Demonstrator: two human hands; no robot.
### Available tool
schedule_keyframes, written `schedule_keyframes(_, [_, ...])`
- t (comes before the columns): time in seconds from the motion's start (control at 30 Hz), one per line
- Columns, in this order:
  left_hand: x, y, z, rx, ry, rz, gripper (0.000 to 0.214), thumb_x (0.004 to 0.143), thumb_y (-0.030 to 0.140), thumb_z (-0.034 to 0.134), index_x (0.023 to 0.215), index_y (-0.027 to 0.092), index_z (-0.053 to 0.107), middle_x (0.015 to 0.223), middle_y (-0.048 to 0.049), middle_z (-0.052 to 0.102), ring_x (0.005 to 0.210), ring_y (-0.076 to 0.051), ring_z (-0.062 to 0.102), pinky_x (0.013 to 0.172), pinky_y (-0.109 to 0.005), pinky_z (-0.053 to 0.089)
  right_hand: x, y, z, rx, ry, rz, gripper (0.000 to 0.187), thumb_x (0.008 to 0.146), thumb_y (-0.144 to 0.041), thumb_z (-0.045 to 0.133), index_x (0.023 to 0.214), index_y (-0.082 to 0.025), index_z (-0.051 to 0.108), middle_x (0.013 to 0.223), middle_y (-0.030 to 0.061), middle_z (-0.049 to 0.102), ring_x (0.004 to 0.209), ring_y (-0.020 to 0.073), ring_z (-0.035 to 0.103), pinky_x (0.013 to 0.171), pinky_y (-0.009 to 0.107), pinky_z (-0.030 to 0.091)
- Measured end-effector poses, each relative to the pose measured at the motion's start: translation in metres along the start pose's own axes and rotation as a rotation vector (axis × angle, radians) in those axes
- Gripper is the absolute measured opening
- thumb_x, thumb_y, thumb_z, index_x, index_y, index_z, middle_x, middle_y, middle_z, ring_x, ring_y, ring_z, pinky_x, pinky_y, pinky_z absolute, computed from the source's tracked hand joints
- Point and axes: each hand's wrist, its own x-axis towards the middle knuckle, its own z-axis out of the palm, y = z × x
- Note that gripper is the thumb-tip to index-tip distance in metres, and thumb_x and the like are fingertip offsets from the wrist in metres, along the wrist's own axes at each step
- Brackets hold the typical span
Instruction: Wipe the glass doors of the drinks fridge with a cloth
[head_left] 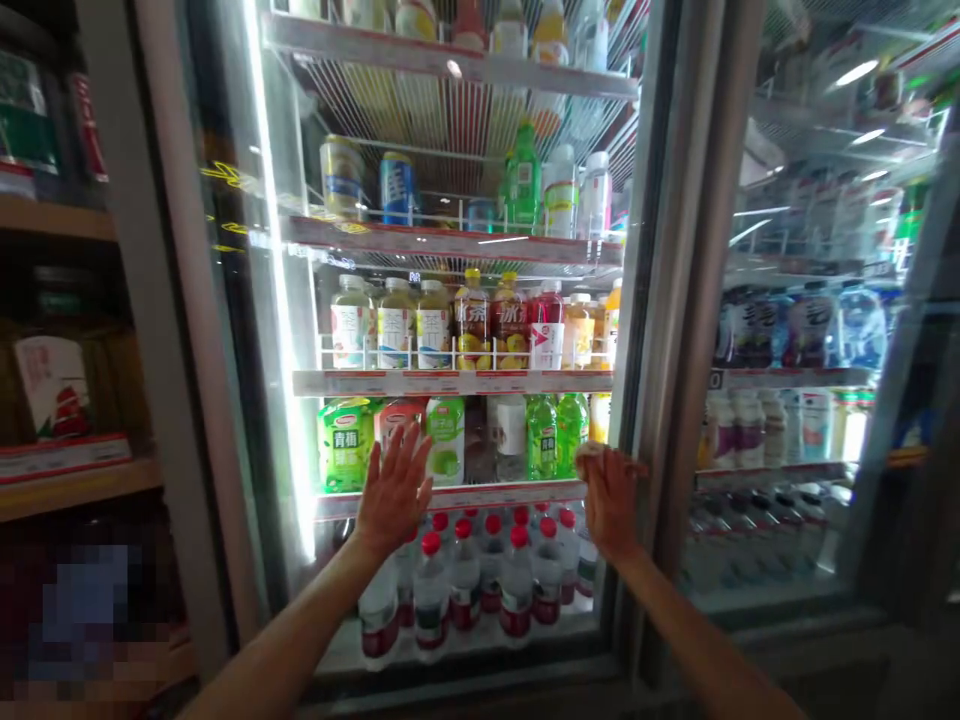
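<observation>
My left hand [395,490] is raised with its fingers spread, palm toward the glass door [225,330] of a lit drinks fridge. It looks flat against the pane or just short of it, in front of the lower shelf. Near the right edge of the same door, my right hand [611,505] is closed on a pale, crumpled cloth [591,455], of which only a small part shows by the fingertips. Behind the hands stand a large green bottle [345,445], a white-and-green bottle [445,440] and smaller green bottles [541,435].
Several red-capped water bottles [431,595] stand at the fridge bottom. Tea bottles [394,325] and a blue can [397,188] are on shelves above. A metal door frame [679,330] separates a second fridge on the right. Wooden shelves [67,480] with jars stand left.
</observation>
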Motion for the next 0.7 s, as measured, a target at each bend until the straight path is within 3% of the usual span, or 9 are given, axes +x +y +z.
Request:
schedule_keyframes(0.17, [0.001, -0.003, -0.005, -0.016, -0.028, 0.010, 0.066, 0.085, 0.027, 0.050, 0.144, 0.022, 0.021, 0.146, -0.0113, 0.032, 0.140, -0.022, 0.015, 0.114, -0.044, 0.012, 0.116, 0.041, 0.013, 0.032, 0.124, 0.131, 0.058, 0.090, -0.017, 0.030, 0.146, -0.023, 0.016, 0.152, 0.0135, 0.017, 0.141, 0.0270, 0.015, 0.108, 0.055, 0.027])
schedule_keyframes(0.23, [0.002, -0.003, -0.006, 0.001, -0.027, 0.028, 0.065, 0.085, 0.026, 0.049, 0.143, 0.022, 0.022, 0.145, -0.0110, 0.034, 0.139, -0.021, 0.016, 0.114, -0.044, 0.013, 0.132, 0.042, 0.015, 0.048, 0.173, 0.166, 0.058, 0.090, -0.017, 0.030, 0.146, -0.023, 0.016, 0.152, 0.0123, 0.016, 0.141, 0.0267, 0.015, 0.109, 0.054, 0.027])
schedule_keyframes(0.3, [0.001, -0.003, -0.007, 0.026, -0.014, 0.042, 0.064, 0.084, 0.023, 0.048, 0.143, 0.022, 0.023, 0.144, -0.0111, 0.036, 0.139, -0.021, 0.016, 0.114, -0.044, 0.014, 0.109, 0.029, 0.013, 0.057, 0.176, 0.137, 0.062, 0.089, -0.015, 0.031, 0.146, -0.026, 0.012, 0.153, 0.0100, 0.013, 0.141, 0.0279, 0.016, 0.108, 0.057, 0.028])
schedule_keyframes(0.43, [0.001, -0.003, -0.008, 0.019, -0.007, 0.047, 0.062, 0.083, 0.022, 0.048, 0.141, 0.023, 0.027, 0.143, -0.0110, 0.037, 0.139, -0.022, 0.018, 0.114, -0.045, 0.016, 0.023, -0.005, 0.005, 0.063, 0.047, 0.007, 0.068, 0.085, -0.012, 0.036, 0.146, -0.028, 0.009, 0.154, 0.0076, 0.005, 0.140, 0.0304, 0.015, 0.105, 0.059, 0.031])
schedule_keyframes(0.5, [0.005, -0.005, -0.011, 0.006, 0.000, 0.057, 0.059, 0.083, 0.022, 0.049, 0.139, 0.022, 0.031, 0.143, -0.0107, 0.038, 0.139, -0.022, 0.019, 0.114, -0.045, 0.017, 0.016, -0.005, 0.004, 0.037, 0.038, -0.042, 0.069, 0.085, -0.011, 0.037, 0.146, -0.028, 0.011, 0.154, 0.0083, 0.010, 0.140, 0.0295, 0.019, 0.104, 0.057, 0.033])
schedule_keyframes(0.57, [0.013, -0.010, -0.016, 0.013, 0.006, 0.044, 0.054, 0.083, 0.022, 0.048, 0.136, 0.020, 0.036, 0.142, -0.0114, 0.039, 0.139, -0.022, 0.019, 0.113, -0.045, 0.019, 0.049, 0.010, 0.005, 0.036, 0.084, -0.066, 0.067, 0.085, -0.012, 0.039, 0.146, -0.029, 0.015, 0.152, 0.0087, 0.017, 0.138, 0.0289, 0.023, 0.104, 0.056, 0.033])
schedule_keyframes(0.63, [0.027, -0.017, -0.021, 0.036, 0.001, 0.009, 0.049, 0.084, 0.022, 0.046, 0.132, 0.018, 0.040, 0.143, -0.0124, 0.038, 0.140, -0.023, 0.017, 0.113, -0.045, 0.020, 0.107, 0.033, 0.009, 0.053, 0.163, -0.045, 0.060, 0.086, -0.016, 0.038, 0.144, -0.025, 0.025, 0.149, 0.0127, 0.025, 0.136, 0.0300, 0.028, 0.104, 0.057, 0.032])
schedule_keyframes(0.7, [0.045, -0.025, -0.025, 0.057, 0.002, -0.011, 0.046, 0.085, 0.023, 0.045, 0.130, 0.017, 0.042, 0.144, -0.0125, 0.036, 0.140, -0.023, 0.016, 0.112, -0.045, 0.021, 0.166, 0.050, 0.015, 0.049, 0.233, 0.115, 0.051, 0.086, -0.022, 0.036, 0.137, -0.015, 0.040, 0.142, 0.0186, 0.037, 0.133, 0.0301, 0.033, 0.105, 0.052, 0.033])
